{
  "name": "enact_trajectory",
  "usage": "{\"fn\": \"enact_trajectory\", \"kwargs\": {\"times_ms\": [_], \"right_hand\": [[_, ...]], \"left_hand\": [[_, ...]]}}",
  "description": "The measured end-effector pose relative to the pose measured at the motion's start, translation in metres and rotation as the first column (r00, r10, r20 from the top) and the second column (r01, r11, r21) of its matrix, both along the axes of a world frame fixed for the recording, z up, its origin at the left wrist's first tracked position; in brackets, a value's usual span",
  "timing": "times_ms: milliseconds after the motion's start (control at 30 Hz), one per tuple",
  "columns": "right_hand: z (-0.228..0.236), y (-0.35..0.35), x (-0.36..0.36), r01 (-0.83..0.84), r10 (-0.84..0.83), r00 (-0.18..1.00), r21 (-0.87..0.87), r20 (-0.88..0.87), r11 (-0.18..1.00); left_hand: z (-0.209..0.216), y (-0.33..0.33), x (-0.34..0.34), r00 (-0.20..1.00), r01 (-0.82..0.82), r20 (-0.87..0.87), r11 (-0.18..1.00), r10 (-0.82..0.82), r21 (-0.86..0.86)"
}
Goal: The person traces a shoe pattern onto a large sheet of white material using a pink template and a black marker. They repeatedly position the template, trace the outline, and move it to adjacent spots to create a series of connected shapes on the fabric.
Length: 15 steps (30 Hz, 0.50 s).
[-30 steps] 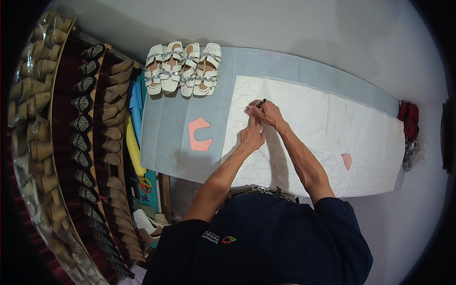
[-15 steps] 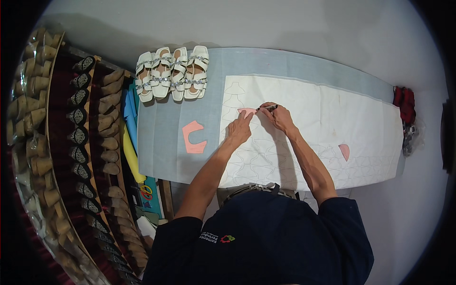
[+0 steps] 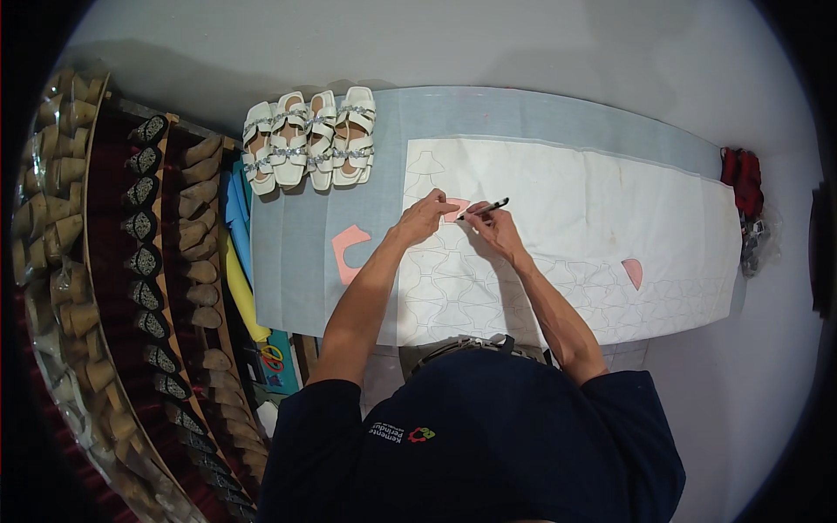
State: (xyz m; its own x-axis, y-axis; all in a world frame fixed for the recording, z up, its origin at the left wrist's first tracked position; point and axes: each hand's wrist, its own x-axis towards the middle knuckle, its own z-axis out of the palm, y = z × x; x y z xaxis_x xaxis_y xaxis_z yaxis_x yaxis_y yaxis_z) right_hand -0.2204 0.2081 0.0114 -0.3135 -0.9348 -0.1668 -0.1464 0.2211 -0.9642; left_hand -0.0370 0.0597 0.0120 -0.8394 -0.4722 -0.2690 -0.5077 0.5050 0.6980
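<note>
A white sheet (image 3: 558,200) covered in thin traced outlines lies over the table. On its left part sits a small pink pattern piece (image 3: 454,212), partly covered by my fingers. My left hand (image 3: 423,218) holds this piece against the sheet with its fingertips. Pinched in my right hand (image 3: 497,230) is a dark pen (image 3: 493,207) with a pale band, its tip down beside the piece's right edge. Left of the sheet lies a larger, notched pink pattern piece (image 3: 345,248), partly behind my left forearm. A half-round pink piece (image 3: 632,274) rests farther right.
White strappy sandals (image 3: 309,139) stand at the table's back left corner. Racks of wooden shoe lasts (image 3: 203,227) and dark patterned shoe uppers (image 3: 144,227) line the left side. Yellow and blue rolls (image 3: 244,292) stand beside the table. A red bundle (image 3: 742,181) sits at the right end.
The small pink piece has been turned and shows more of its surface. My left hand has shifted left and up the sheet. My right hand has moved slightly left and lower, with the pen.
</note>
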Motion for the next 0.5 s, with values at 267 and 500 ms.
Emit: {"fn": "enact_trajectory", "kwargs": {"times_ms": [267, 500], "right_hand": [[-0.012, -0.005, 0.010, -0.089, 0.090, 0.992, 0.025, -0.090, 0.996], [-0.003, -0.009, 0.011, -0.151, 0.159, 0.963, 0.053, -0.218, 0.987]], "left_hand": [[0.008, 0.006, -0.006, 0.997, -0.052, 0.048, 0.998, 0.053, -0.019], [0.003, 0.007, -0.001, 0.999, -0.039, -0.011, 0.999, 0.039, -0.036]]}}
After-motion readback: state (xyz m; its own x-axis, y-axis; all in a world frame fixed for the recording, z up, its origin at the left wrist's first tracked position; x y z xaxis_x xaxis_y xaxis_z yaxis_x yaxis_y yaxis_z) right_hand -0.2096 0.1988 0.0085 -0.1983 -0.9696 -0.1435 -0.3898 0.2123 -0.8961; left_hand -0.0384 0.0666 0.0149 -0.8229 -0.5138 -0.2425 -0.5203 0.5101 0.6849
